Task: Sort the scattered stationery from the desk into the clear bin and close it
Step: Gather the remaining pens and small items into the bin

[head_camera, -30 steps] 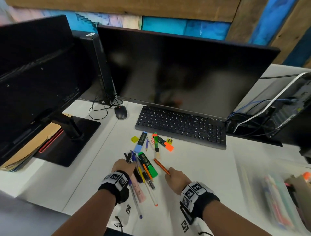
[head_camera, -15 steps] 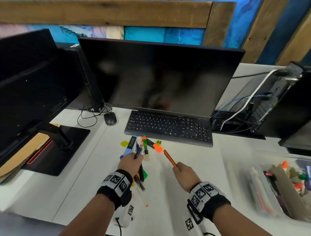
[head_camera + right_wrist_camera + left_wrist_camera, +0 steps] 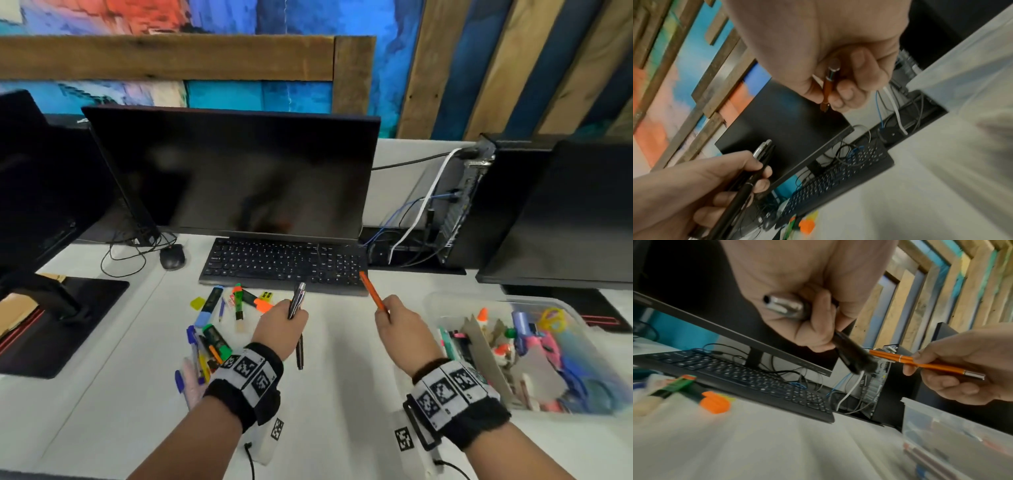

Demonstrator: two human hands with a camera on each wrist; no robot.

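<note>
My left hand (image 3: 282,323) grips black pens (image 3: 297,301) with silver ends, lifted above the white desk; the left wrist view shows the fingers curled round the black pens (image 3: 851,352). My right hand (image 3: 399,318) pinches an orange pen (image 3: 371,291), its tip pointing toward the keyboard; the right wrist view shows the same orange pen (image 3: 827,91). The clear bin (image 3: 445,301) stands open at the right, holding several markers and other stationery. Scattered highlighters (image 3: 239,301) and pens (image 3: 197,353) lie on the desk to the left of my left hand.
A black keyboard (image 3: 281,263) and a dark monitor (image 3: 236,171) sit behind the stationery. A mouse (image 3: 172,257) and cables lie at the back left. Other monitors flank both sides, and a computer case with cables (image 3: 459,205) stands behind the bin.
My left hand has lifted black pens out of the pile and moved right. My right hand has carried the orange pen up and right toward the bin. The view swung right.
</note>
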